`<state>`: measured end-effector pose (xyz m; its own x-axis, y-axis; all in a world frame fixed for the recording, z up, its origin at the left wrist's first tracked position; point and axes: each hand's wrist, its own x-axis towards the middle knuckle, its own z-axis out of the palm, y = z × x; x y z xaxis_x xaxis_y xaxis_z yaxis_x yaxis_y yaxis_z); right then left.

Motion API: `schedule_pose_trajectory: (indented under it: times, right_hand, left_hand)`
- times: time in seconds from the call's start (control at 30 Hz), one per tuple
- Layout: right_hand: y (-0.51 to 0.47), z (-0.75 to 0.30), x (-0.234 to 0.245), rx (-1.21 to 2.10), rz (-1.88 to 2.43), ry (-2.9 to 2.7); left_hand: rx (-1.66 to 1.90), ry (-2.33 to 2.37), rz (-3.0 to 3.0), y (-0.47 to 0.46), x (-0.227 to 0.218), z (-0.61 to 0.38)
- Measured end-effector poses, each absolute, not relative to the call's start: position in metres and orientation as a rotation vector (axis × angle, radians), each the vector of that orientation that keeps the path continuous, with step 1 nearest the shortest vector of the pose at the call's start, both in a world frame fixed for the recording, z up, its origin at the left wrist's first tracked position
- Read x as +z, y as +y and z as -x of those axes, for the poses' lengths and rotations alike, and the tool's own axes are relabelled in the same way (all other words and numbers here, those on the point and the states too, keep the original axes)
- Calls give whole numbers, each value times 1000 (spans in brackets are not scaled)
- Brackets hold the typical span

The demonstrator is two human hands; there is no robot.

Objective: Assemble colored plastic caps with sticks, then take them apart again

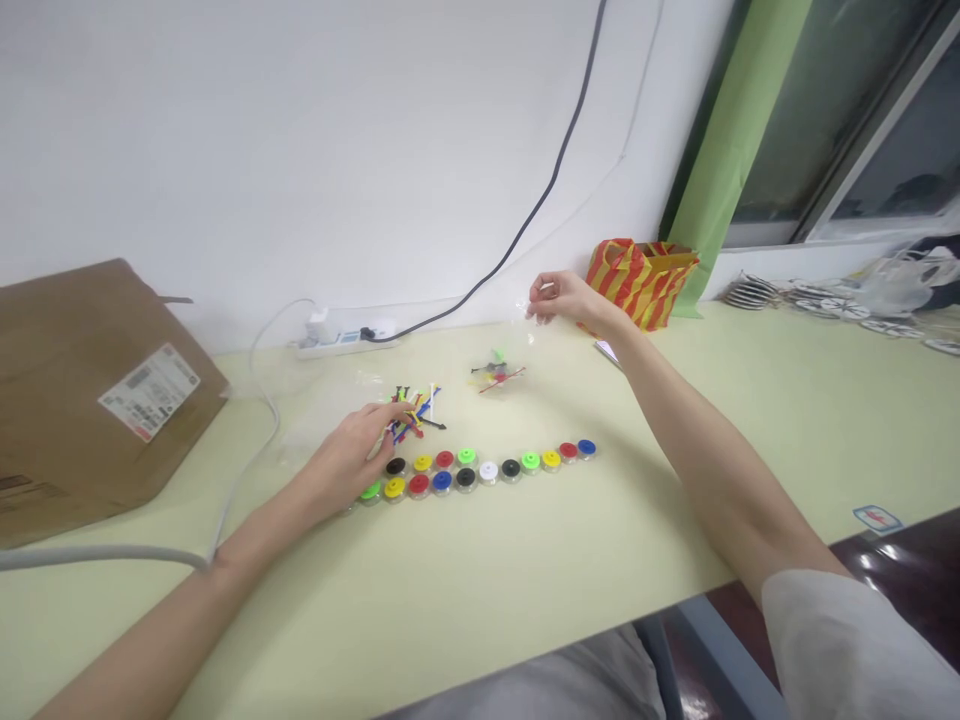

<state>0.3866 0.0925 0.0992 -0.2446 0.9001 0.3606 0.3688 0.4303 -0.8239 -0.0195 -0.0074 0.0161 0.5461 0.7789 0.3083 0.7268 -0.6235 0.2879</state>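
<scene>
At centre left of the frame, the left hand (pixel 360 447) reaches into a pile of coloured sticks (pixel 420 418), fingers touching it — I can't tell whether they grip any. Higher up, right of centre, the right hand (pixel 559 297) pinches its fingertips on clear plastic (pixel 521 318), close to the wall (pixel 375 150). Between the hands lies a smaller cluster (pixel 497 374). Just below, two rows of lidded pots (pixel 466 478) stand across the middle; from there to the near edge of the table (pixel 480 600) there is generous room. The left side is tighter — a cardboard box (pixel 82 380) fills it, and a grey cable (pixel 112 553) meets the left forearm.
</scene>
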Motion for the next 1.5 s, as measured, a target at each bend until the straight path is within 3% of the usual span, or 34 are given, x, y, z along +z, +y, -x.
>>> schedule_pose_trajectory:
  times: [0.33, 0.43, 0.57, 0.77, 0.87, 1.07, 1.2, 1.33, 1.5]
  right_hand:
    - [58, -338, 152, 482, 736, -1654]
    - [49, -306, 150, 629, 617, -1588]
    - [38, -248, 113, 989, 541, -1505]
    - [23, -188, 51, 1398, 819, -1616]
    - [32, -198, 47, 1210, 884, -1813]
    - [78, -252, 34, 349, 1310, -2200]
    - [103, -275, 11, 311, 1544, -2191]
    - [115, -288, 2, 337, 1624, -2177]
    - [116, -293, 6, 374, 1654, -2197]
  left_hand:
    - [741, 1263, -2556, -20, 29, 8]
    - [795, 1185, -2483, -28, 32, 2]
    - [954, 1107, -2123, -34, 30, -9]
    - [1447, 906, -1366, -18, 31, 1]
    - [1601, 1020, -1242, 0, 31, 26]
    - [1555, 1303, -1287, 27, 33, 73]
    - [1440, 1613, -1497, 35, 31, 100]
    - [1095, 2153, -2003, 43, 18, 120]
    - [1125, 2156, -2384, 42, 12, 105]
